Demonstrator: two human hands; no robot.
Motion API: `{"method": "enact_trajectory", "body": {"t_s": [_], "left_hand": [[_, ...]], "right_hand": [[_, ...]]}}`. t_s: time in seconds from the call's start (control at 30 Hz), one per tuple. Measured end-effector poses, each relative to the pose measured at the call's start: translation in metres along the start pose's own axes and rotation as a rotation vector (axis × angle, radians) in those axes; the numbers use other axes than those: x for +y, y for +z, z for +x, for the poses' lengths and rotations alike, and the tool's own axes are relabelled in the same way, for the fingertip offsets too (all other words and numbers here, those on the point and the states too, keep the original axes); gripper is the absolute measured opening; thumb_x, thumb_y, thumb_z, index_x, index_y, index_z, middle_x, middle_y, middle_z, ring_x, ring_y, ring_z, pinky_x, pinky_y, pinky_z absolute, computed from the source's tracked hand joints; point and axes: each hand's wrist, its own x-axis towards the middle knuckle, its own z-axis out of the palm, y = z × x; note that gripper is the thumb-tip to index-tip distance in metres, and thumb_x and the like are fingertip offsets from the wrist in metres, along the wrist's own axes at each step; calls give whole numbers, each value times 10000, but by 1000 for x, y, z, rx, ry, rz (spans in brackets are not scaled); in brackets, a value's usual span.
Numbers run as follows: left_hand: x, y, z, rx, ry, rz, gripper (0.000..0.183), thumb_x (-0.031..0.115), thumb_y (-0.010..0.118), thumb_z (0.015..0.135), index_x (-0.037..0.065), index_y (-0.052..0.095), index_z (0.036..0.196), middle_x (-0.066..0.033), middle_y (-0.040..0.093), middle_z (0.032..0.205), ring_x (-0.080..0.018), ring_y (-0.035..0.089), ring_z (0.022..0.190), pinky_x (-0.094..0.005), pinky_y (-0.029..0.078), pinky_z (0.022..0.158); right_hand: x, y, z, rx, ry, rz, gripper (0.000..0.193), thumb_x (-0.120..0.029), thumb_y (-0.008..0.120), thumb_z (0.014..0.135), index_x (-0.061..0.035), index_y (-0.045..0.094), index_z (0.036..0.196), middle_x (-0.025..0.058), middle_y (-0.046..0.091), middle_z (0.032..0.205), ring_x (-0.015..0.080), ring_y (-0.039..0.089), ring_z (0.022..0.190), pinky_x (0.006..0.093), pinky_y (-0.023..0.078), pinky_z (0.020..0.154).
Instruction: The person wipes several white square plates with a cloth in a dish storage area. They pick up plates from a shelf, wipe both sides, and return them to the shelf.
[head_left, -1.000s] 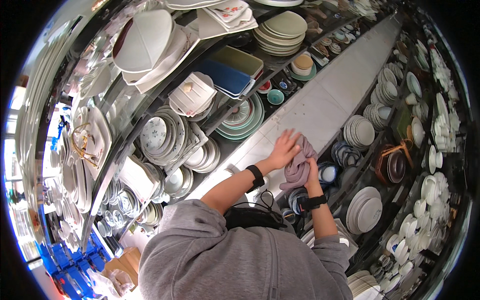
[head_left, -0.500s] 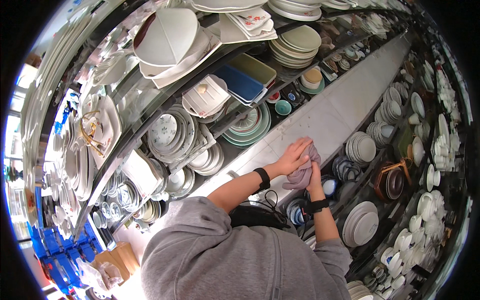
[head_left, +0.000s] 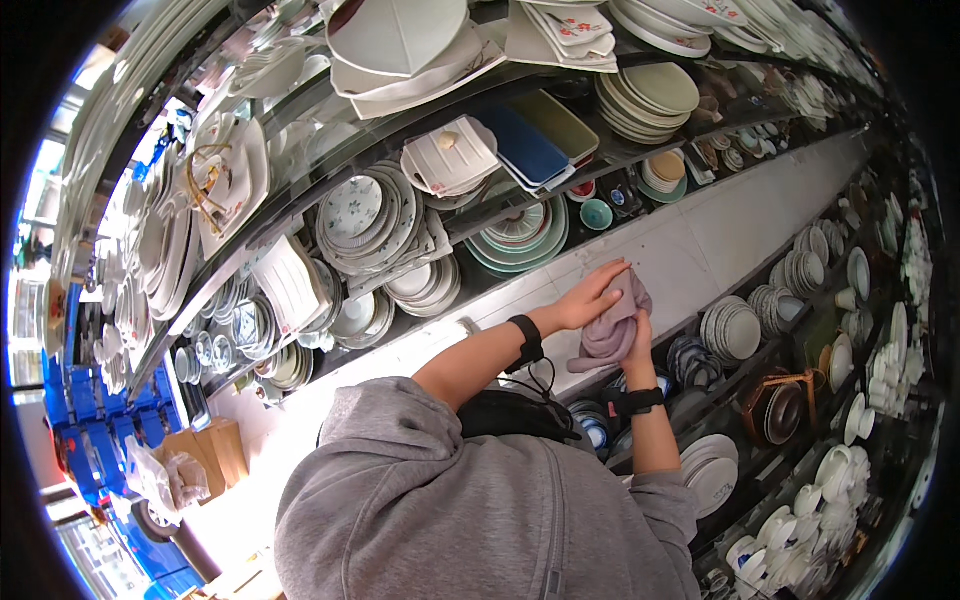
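A bunched mauve cloth [head_left: 605, 342] is held between my two hands above the aisle floor. My left hand [head_left: 588, 298] lies over the cloth's upper left side, fingers together and pressed along it. On the right edge of the same cloth, my right hand [head_left: 639, 350] grips its folds; most of its fingers are hidden by the cloth. A loose fold hangs at the lower left. Neither hand touches the dishes around it.
Close shelves line both sides of the aisle floor [head_left: 720, 225]. Stacked plates [head_left: 525, 240] and a small teal bowl [head_left: 596, 214] stand on the left; bowl stacks [head_left: 731, 328] and white plates [head_left: 709, 475] on the right. A cardboard box [head_left: 208, 458] sits behind at the left.
My view has turned, so the shelves shift in the picture. The cloth looks looser and more spread between my hands, and my right hand sits slightly lower on it.
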Motion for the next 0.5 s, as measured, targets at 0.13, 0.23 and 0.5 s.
{"method": "enact_trajectory", "body": {"t_s": [0.13, 0.23, 0.5], "left_hand": [[-66, -20, -37, -10, -185, 564, 407, 350, 477, 879, 113, 493, 1210, -170, 529, 1155, -302, 531, 1022, -373, 332, 987], [-75, -25, -64, -20, -274, 614, 250, 294, 570, 801, 93, 625, 939, -122, 606, 992, -278, 592, 859, -376, 430, 867], [-47, -51, -105, -287, -617, 592, 150, 186, 633, 713, 94, 636, 831, -103, 638, 818, -278, 606, 773, -382, 479, 705]], "right_hand": [[-5, -6, 16, -86, 43, -48, 438, -283, 426, 859, 8, 478, 1182, 119, 541, 1144, 229, 531, 1045, 338, 421, 906], [-4, -4, 27, -73, 75, -72, 384, -201, 456, 816, 7, 507, 1136, 107, 567, 1080, 220, 547, 999, 330, 430, 879], [26, 24, 19, 46, 86, -271, 381, -137, 558, 762, -8, 526, 1119, 89, 569, 1067, 210, 550, 963, 317, 447, 839]]}}
